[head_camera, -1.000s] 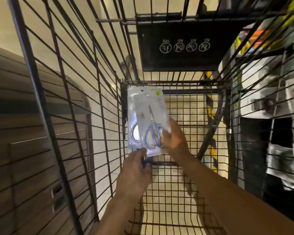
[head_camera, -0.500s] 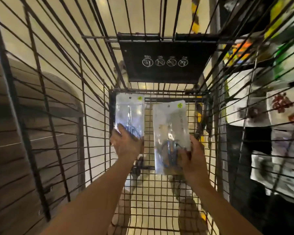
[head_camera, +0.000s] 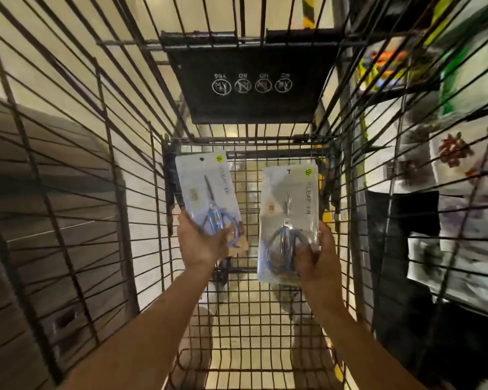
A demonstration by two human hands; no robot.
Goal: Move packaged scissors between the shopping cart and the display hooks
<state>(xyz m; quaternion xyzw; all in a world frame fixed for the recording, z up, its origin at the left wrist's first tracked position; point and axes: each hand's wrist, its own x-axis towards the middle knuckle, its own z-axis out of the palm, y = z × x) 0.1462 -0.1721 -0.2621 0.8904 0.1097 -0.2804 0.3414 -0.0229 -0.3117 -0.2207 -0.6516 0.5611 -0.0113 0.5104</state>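
Scissors packs, one pinched low in my left hand (head_camera: 202,243) and one in my right hand (head_camera: 316,258), hang inside the shopping cart (head_camera: 76,170), where slick plastic could slip from my fingers or snag the wire.

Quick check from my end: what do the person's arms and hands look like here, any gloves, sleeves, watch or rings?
Both forearms are bare as far as the frame shows; no sleeve edge comes into view. The left hand and right hand wear no gloves. No watch, bracelet or band shows on either wrist, and no ring is visible on the fingers, though some are partly hidden behind the packages.
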